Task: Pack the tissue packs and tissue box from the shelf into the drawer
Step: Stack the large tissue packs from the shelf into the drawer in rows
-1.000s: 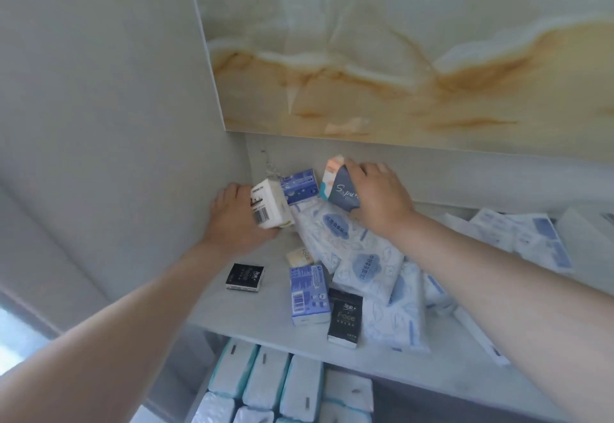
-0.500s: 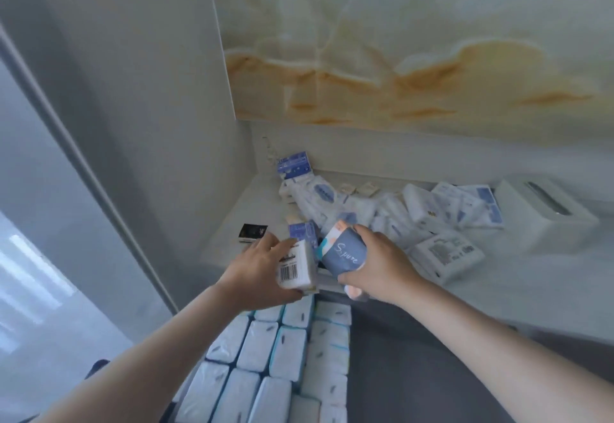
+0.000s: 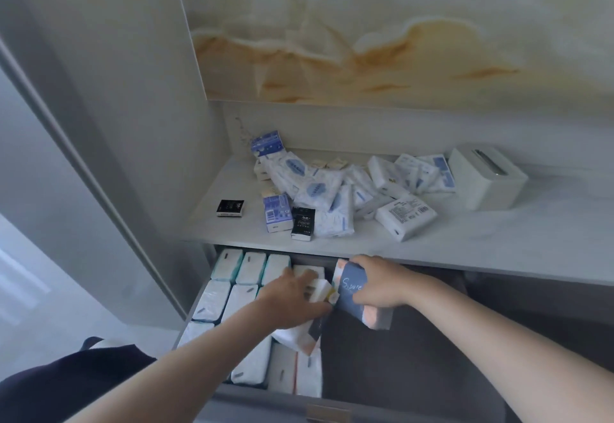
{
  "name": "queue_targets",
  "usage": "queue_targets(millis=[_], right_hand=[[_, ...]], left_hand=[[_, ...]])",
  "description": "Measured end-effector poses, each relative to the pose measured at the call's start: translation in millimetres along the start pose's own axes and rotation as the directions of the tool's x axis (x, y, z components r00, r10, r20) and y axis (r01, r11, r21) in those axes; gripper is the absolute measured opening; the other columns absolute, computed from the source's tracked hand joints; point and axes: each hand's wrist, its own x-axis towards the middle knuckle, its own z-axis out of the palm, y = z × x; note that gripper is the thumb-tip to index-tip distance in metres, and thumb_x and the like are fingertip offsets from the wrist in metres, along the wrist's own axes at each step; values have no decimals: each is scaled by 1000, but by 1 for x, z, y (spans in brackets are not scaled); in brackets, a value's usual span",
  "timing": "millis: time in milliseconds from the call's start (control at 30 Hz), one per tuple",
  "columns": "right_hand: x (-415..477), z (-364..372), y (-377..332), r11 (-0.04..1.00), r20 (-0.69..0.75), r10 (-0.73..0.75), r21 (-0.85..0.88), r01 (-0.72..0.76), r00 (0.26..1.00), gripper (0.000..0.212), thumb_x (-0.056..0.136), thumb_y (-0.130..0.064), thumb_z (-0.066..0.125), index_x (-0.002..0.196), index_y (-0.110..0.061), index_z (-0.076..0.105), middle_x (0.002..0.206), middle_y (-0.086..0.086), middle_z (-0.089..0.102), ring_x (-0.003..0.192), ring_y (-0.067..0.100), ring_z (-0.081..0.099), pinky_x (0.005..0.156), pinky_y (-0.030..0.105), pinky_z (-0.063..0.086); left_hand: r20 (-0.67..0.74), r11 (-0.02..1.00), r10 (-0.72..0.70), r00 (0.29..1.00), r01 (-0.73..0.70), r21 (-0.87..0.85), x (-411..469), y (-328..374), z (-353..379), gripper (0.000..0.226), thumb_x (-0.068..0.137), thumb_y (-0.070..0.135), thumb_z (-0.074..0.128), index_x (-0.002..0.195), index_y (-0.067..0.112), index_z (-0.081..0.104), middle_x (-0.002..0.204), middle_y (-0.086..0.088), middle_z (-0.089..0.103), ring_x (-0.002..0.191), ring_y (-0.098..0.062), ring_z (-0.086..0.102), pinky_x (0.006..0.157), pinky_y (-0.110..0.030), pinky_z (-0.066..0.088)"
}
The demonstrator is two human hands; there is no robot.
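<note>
Both hands are inside the open drawer (image 3: pixel 415 366) below the shelf (image 3: pixel 465 240). My left hand (image 3: pixel 292 303) grips a small white tissue pack (image 3: pixel 320 291) over the rows of packs. My right hand (image 3: pixel 378 286) holds a dark blue and peach tissue pack (image 3: pixel 352 289) upright, right beside the white one. On the shelf lies a heap of tissue packs (image 3: pixel 332 190), blue, white and black. A white tissue box (image 3: pixel 485 176) stands at the heap's right end.
White packs (image 3: pixel 239 276) in neat rows fill the drawer's left half; its right half shows dark bottom. A small black pack (image 3: pixel 230 208) lies alone at the shelf's left. A grey cabinet wall (image 3: pixel 133 123) rises on the left, a marble-patterned panel (image 3: pixel 398 30) behind.
Both hands came down from the back of the shelf, each carrying its pack, and now sit low inside the drawer. The view tilted downward with them.
</note>
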Motion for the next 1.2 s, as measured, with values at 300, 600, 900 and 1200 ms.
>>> queue_targets(millis=[300, 600, 900, 1200], right_hand=[[4, 16, 15, 991, 60, 54, 119, -61, 997, 79, 80, -34, 68, 151, -21, 33, 149, -2, 43, 128, 18, 49, 103, 30, 44], [25, 27, 8, 934, -52, 63, 354, -41, 997, 39, 65, -44, 78, 88, -13, 73, 86, -1, 72, 85, 17, 69, 65, 28, 50], [33, 35, 15, 700, 97, 124, 697, -157, 987, 36, 73, -33, 83, 105, -19, 73, 102, 0, 75, 97, 16, 70, 88, 34, 57], [41, 41, 19, 895, 85, 379, 217, -389, 921, 34, 80, -27, 64, 109, -11, 58, 103, 7, 64, 93, 22, 64, 68, 28, 47]], left_hand=[[12, 880, -89, 996, 73, 469, 19, 2, 39, 99, 76, 87, 33, 145, 16, 35, 156, -14, 23, 140, -34, 27, 108, -45, 31], [11, 923, 383, 924, -384, 34, 31, 11, 23, 121, 59, 56, 83, 152, 35, 9, 152, 8, 25, 138, -15, 24, 115, -38, 26], [-99, 888, 239, 966, -259, -381, 35, 8, 28, 76, 64, 45, 85, 127, 33, 42, 115, 17, 52, 106, -5, 54, 86, -19, 43], [309, 957, 195, 931, -249, 146, 54, -9, 20, 99, 80, 53, 67, 156, 27, 9, 159, -6, 25, 146, -29, 19, 117, -46, 20]])
